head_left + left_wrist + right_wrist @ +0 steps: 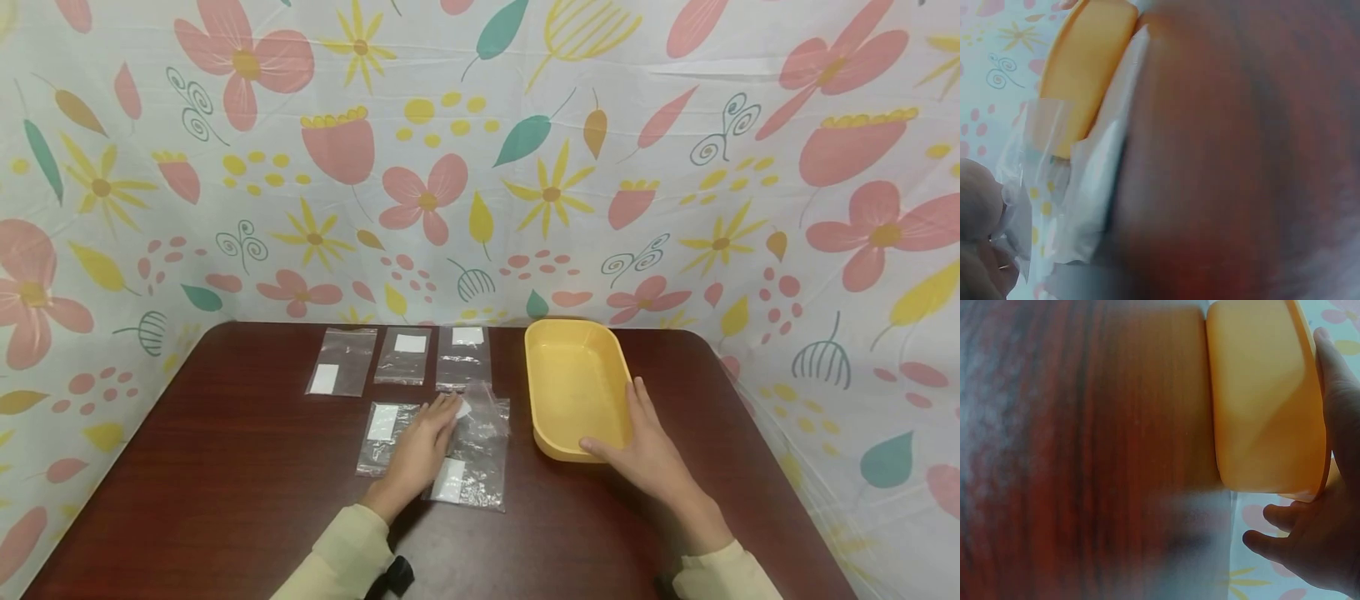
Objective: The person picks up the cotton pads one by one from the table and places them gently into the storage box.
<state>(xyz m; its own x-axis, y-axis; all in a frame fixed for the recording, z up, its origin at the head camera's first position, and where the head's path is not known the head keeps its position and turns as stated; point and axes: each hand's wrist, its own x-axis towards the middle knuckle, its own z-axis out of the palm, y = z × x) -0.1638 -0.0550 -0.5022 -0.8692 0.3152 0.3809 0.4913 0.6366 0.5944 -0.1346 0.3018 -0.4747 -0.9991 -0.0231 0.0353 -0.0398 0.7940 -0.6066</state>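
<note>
My left hand (420,446) lies over the front clear plastic bags on the table. Its thumb and fingers (979,200) pinch a thin clear zip bag (483,408), lifting part of it. White label patches mark the front left bag (382,422) and the front right bag (450,481). To the right stands a yellow rectangular tray (577,387) with rounded corners and nothing inside. Against its near right corner rests my right hand (660,458): the thumb lies at the near rim, and fairly straight fingers run along the right side.
Along the back of the dark red wooden table (187,467) lie more clear bags, at left (352,360), middle (403,367) and right (465,362). A floral cloth (465,167) hangs behind and beside the table.
</note>
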